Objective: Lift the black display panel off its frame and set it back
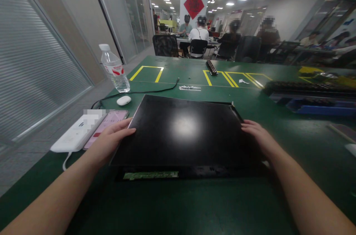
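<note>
A black, glossy flat screen panel [167, 146] lies in front of me over a black tray-like frame [222, 172]. Its left side looks slightly raised from the frame. Along the near edge a green circuit board strip [150, 175] shows. My left hand [115, 135] pinches the panel's left edge, thumb on top and fingers beneath. My right hand [258, 136] closes on the right edge, fingertips over the rim; whether it also grips the frame there, I cannot tell. A bright reflection covers the panel's middle.
Left stand a water bottle [115, 70], white earbud case [124, 100], phone [118, 118], white power bank [80, 131] and black cable [150, 91]. Beyond the panel lie white strips [190, 88] and a dark ridged bar [211, 68]. Blue trays [319, 107] sit right. Several people sit further back.
</note>
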Action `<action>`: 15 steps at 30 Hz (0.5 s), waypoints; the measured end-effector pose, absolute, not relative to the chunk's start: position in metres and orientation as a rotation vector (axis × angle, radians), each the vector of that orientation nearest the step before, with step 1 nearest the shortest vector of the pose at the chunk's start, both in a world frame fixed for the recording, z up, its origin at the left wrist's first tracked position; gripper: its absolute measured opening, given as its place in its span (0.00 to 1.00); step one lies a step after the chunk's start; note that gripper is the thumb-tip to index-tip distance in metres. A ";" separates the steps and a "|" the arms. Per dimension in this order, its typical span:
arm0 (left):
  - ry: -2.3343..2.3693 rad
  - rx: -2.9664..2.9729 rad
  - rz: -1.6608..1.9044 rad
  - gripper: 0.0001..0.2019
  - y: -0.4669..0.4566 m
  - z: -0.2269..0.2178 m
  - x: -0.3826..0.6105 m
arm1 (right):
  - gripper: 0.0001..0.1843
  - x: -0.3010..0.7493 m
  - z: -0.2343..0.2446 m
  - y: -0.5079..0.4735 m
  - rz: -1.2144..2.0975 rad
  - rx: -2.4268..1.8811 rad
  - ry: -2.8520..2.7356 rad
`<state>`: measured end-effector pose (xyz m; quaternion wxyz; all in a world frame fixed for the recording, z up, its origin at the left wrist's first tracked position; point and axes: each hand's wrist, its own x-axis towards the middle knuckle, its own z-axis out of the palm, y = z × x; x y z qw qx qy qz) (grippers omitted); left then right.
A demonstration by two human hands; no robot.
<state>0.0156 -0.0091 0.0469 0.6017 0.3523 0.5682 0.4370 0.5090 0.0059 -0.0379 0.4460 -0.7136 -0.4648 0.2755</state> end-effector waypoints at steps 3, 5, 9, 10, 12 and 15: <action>1.340 0.818 1.014 0.27 -0.009 0.050 0.019 | 0.12 0.509 -0.038 0.006 0.674 -1.764 -1.173; 1.379 0.834 1.021 0.27 -0.010 0.053 0.021 | 0.12 0.510 -0.039 0.006 0.664 -1.760 -1.176; 1.459 0.891 1.030 0.26 -0.010 0.054 0.024 | 0.12 0.512 -0.038 0.005 0.646 -1.749 -1.178; 1.471 0.904 1.030 0.25 -0.010 0.053 0.024 | 0.12 0.512 -0.037 0.004 0.644 -1.746 -1.189; 1.469 0.923 1.027 0.24 -0.008 0.050 0.024 | 0.11 0.511 -0.035 0.003 0.646 -1.743 -1.201; 1.434 0.918 1.030 0.22 -0.006 0.043 0.022 | 0.11 0.510 -0.034 0.003 0.652 -1.750 -1.165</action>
